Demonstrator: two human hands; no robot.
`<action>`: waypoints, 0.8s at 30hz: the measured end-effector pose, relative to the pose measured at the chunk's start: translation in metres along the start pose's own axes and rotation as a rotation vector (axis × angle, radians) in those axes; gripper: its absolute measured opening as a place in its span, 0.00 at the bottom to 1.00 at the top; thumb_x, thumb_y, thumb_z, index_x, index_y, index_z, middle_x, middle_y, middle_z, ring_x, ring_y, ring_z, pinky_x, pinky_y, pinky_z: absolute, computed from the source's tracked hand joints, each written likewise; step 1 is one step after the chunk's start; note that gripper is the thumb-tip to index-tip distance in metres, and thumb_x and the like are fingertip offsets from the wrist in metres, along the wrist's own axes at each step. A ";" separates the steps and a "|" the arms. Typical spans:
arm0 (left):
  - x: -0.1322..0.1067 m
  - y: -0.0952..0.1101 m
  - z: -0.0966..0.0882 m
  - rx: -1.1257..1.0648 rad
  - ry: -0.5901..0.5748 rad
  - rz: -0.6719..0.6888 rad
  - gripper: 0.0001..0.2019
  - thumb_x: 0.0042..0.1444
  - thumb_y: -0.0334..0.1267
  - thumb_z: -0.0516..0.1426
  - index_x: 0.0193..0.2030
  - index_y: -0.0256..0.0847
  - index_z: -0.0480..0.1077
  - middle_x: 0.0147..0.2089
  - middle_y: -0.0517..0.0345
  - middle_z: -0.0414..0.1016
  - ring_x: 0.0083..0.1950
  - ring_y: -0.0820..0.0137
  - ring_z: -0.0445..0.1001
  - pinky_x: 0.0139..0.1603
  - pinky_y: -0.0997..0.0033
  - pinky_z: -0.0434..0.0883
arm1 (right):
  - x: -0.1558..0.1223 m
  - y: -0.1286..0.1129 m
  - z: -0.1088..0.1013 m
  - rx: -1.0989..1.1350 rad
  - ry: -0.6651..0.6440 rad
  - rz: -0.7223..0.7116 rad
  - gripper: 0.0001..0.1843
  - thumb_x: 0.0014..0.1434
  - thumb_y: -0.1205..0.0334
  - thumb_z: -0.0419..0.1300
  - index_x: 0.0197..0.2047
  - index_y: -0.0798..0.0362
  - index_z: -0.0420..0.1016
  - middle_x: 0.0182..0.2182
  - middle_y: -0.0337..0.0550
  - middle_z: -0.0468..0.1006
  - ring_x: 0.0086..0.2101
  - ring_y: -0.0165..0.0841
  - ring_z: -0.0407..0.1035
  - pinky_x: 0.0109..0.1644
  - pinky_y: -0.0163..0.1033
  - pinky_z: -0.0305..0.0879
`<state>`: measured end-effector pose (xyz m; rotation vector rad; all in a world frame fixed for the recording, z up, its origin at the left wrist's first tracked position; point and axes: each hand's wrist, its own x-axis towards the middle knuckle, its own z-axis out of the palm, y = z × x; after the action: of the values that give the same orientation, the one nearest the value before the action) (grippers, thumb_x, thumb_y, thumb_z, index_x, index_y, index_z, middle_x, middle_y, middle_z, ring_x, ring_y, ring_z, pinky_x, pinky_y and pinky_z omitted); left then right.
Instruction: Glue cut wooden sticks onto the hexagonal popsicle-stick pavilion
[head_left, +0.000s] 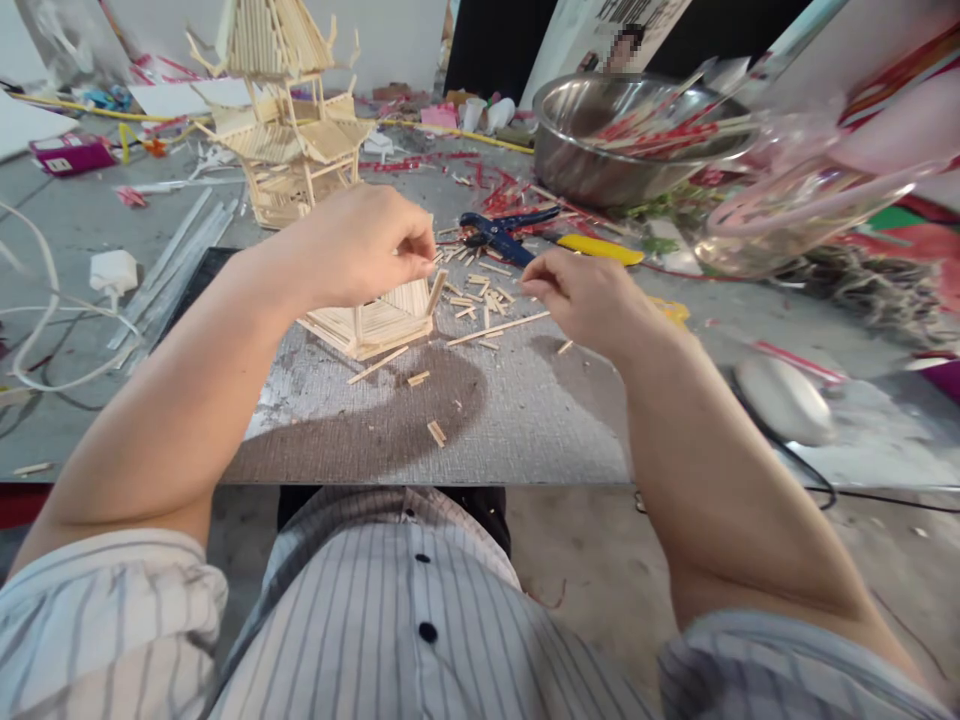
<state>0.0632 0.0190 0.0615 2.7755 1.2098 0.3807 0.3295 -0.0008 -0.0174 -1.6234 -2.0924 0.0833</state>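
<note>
My left hand (379, 245) hovers over a low stick-built piece (360, 330), a many-sided base with short uprights. Its thumb and fingertips are pinched together, and whatever sits between them is too small to tell. To the right, my right hand (581, 295) is above the table with its fingers also drawn into a pinch; their contents are hidden. Between the hands lie scattered short cut sticks (480, 295) and one longer stick (499, 328). Behind my left hand stands a tiered stick pagoda (289, 140). Blue-handled pliers (502, 238) rest just beyond the cut sticks.
A steel basin (555, 150) with red-and-white packets stands at the back right. Nearby are a yellow-handled tool (600, 248), a clear plastic container (795, 225) and a white mouse (784, 398). Clear strips (176, 260) and a white charger (114, 272) lie at left.
</note>
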 end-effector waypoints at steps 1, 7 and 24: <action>0.001 0.005 0.001 -0.012 -0.007 0.024 0.10 0.57 0.41 0.57 0.40 0.42 0.78 0.35 0.59 0.78 0.38 0.64 0.76 0.42 0.64 0.68 | -0.004 -0.015 -0.007 0.049 0.027 -0.050 0.05 0.58 0.67 0.56 0.34 0.49 0.72 0.31 0.41 0.76 0.32 0.34 0.68 0.39 0.41 0.60; -0.009 0.029 0.017 -0.096 0.012 0.135 0.14 0.60 0.36 0.51 0.43 0.39 0.77 0.36 0.55 0.79 0.41 0.66 0.77 0.42 0.69 0.67 | -0.019 -0.066 -0.015 0.348 0.125 -0.281 0.03 0.58 0.65 0.59 0.33 0.48 0.74 0.30 0.38 0.75 0.32 0.31 0.68 0.38 0.40 0.64; -0.038 0.045 0.046 -0.576 0.409 0.028 0.09 0.62 0.36 0.55 0.34 0.37 0.73 0.27 0.60 0.71 0.28 0.76 0.68 0.28 0.76 0.63 | -0.030 -0.093 0.006 0.961 0.135 -0.112 0.10 0.55 0.57 0.66 0.37 0.48 0.71 0.25 0.31 0.73 0.19 0.22 0.64 0.20 0.31 0.61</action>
<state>0.0817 -0.0389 0.0181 2.2714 0.9222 1.1395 0.2495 -0.0541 -0.0017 -0.8870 -1.6118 0.7813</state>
